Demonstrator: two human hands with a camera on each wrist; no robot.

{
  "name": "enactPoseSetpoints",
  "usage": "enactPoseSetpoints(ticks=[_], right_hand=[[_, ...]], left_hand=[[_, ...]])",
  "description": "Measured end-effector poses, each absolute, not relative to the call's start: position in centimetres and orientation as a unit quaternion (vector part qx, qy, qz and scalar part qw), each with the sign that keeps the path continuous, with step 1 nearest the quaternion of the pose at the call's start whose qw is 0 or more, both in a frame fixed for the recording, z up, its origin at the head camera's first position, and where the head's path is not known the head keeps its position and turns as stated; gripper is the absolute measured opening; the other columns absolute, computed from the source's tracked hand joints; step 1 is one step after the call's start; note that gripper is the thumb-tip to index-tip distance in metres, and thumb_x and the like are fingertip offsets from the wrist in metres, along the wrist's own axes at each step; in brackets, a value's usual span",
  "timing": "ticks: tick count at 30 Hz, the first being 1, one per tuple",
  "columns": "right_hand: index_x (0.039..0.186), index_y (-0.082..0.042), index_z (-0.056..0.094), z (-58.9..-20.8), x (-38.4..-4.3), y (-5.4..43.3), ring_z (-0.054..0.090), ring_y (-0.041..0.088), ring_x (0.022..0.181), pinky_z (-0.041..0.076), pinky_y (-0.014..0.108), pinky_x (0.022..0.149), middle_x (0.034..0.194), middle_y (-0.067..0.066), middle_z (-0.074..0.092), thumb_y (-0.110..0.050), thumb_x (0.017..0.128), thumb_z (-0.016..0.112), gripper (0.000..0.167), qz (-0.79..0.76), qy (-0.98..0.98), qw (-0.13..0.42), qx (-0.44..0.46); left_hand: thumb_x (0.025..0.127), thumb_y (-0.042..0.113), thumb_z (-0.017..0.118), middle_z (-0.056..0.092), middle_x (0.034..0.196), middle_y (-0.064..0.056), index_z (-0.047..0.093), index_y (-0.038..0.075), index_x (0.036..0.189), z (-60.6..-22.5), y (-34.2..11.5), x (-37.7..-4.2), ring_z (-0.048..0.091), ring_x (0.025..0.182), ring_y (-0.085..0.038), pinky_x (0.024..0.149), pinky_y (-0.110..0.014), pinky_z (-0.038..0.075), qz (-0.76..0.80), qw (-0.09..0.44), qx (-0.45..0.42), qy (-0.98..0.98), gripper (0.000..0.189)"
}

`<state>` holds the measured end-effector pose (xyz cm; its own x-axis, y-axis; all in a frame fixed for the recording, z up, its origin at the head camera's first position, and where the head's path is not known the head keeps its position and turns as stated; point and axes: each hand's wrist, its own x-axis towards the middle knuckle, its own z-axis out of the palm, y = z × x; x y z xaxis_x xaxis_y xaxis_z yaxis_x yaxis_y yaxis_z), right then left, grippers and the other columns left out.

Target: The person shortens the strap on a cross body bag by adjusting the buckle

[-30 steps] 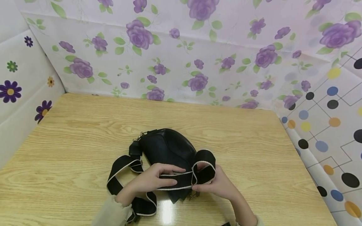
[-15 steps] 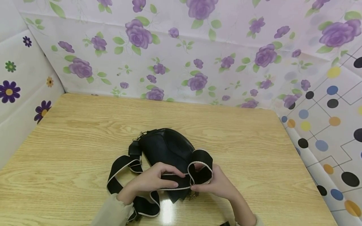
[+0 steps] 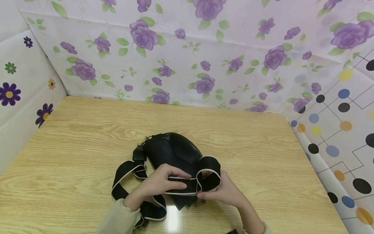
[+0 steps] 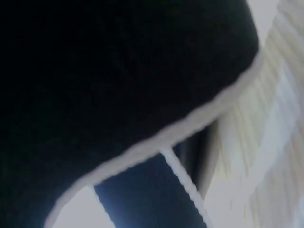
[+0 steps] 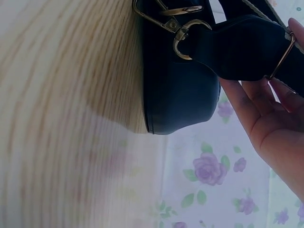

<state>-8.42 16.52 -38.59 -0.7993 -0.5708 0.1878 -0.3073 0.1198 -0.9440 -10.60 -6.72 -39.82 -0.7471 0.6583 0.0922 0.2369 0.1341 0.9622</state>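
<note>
A black bag [image 3: 172, 152] with a smooth leather-like surface lies mid-table in the head view. Its black strap [image 3: 187, 186] has white edging and runs across the bag's near side. My left hand [image 3: 160, 180] grips this stretch between thumb and fingers. At the bag's right, my right hand [image 3: 225, 191] pinches the strap where it rises in a loop. In the right wrist view, that hand's fingers [image 5: 270, 109] curl beside the strap's leather tab [image 5: 242, 47] and metal slider, near a gold clasp [image 5: 183, 35]. Dark strap [image 4: 118, 85] fills most of the left wrist view; the left hand is hidden there.
More strap [image 3: 125, 172] lies in loose curves left of the bag, partly behind the left forearm. A small black item [image 3: 232, 231] shows at the near edge. The wooden table [image 3: 87, 130] meets a flowered cloth [image 3: 175, 65] at the back.
My left hand has shifted slightly up and right, with the strap it grips. The loop at my right hand has moved a little left. The bag stays in place.
</note>
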Motion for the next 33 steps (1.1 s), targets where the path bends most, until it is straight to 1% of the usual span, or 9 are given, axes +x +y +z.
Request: enactPoseSetpoints(ticks=[3, 6, 14, 19, 25, 33], right_hand=[[0.097, 0.000, 0.057, -39.2, -8.6, 16.7, 0.057, 0.013, 0.076, 0.049, 0.030, 0.066, 0.090, 0.010, 0.060, 0.007, 0.066, 0.073, 0.035, -0.590, 0.741, 0.110, -0.302], [0.100, 0.001, 0.057, -38.8, -8.6, 16.7, 0.057, 0.013, 0.080, 0.048, 0.030, 0.070, 0.094, 0.014, 0.060, 0.007, 0.066, 0.074, 0.039, -0.590, 0.738, 0.110, -0.308], [0.097, 0.006, 0.056, -37.2, -8.2, 16.3, 0.057, 0.012, 0.077, 0.049, 0.030, 0.068, 0.090, 0.015, 0.059, 0.008, 0.066, 0.072, 0.035, -0.591, 0.739, 0.102, -0.307], [0.097, 0.005, 0.056, -37.3, -8.2, 16.4, 0.057, 0.012, 0.076, 0.049, 0.030, 0.066, 0.089, 0.015, 0.059, 0.008, 0.066, 0.072, 0.035, -0.593, 0.738, 0.097, -0.307], [0.099, 0.006, 0.056, -37.5, -8.2, 16.5, 0.057, 0.011, 0.078, 0.049, 0.030, 0.067, 0.092, 0.017, 0.059, 0.008, 0.066, 0.072, 0.036, -0.589, 0.743, 0.091, -0.306], [0.100, 0.005, 0.056, -37.7, -8.3, 16.6, 0.057, 0.013, 0.078, 0.049, 0.030, 0.067, 0.089, 0.015, 0.059, 0.008, 0.067, 0.072, 0.037, -0.592, 0.735, 0.097, -0.316]], left_hand=[[0.081, 0.012, 0.066, 0.064, 0.102, -0.005, 0.066, 0.001, 0.103, -39.6, -7.0, -10.6, 0.057, 0.097, -0.013, 0.081, -0.027, 0.045, 0.584, 0.174, 0.313, 0.728, 0.025], [0.081, 0.013, 0.066, 0.065, 0.101, -0.004, 0.066, 0.002, 0.103, -39.4, -7.3, -10.6, 0.057, 0.096, -0.013, 0.081, -0.027, 0.045, 0.581, 0.169, 0.321, 0.728, 0.024], [0.082, 0.014, 0.065, 0.065, 0.101, -0.005, 0.066, 0.002, 0.103, -39.4, -8.1, -10.7, 0.058, 0.095, -0.013, 0.080, -0.027, 0.046, 0.578, 0.170, 0.316, 0.733, 0.024], [0.082, 0.016, 0.065, 0.065, 0.102, -0.004, 0.066, 0.003, 0.104, -39.6, -8.7, -10.7, 0.058, 0.095, -0.013, 0.080, -0.027, 0.046, 0.574, 0.170, 0.316, 0.736, 0.025], [0.083, 0.018, 0.065, 0.064, 0.103, -0.004, 0.066, 0.004, 0.104, -39.5, -9.4, -10.8, 0.057, 0.096, -0.013, 0.080, -0.027, 0.045, 0.566, 0.174, 0.314, 0.742, 0.026], [0.083, 0.016, 0.064, 0.064, 0.104, -0.007, 0.065, 0.000, 0.105, -39.6, -10.7, -10.8, 0.057, 0.096, -0.013, 0.079, -0.027, 0.046, 0.572, 0.176, 0.319, 0.735, 0.028]])
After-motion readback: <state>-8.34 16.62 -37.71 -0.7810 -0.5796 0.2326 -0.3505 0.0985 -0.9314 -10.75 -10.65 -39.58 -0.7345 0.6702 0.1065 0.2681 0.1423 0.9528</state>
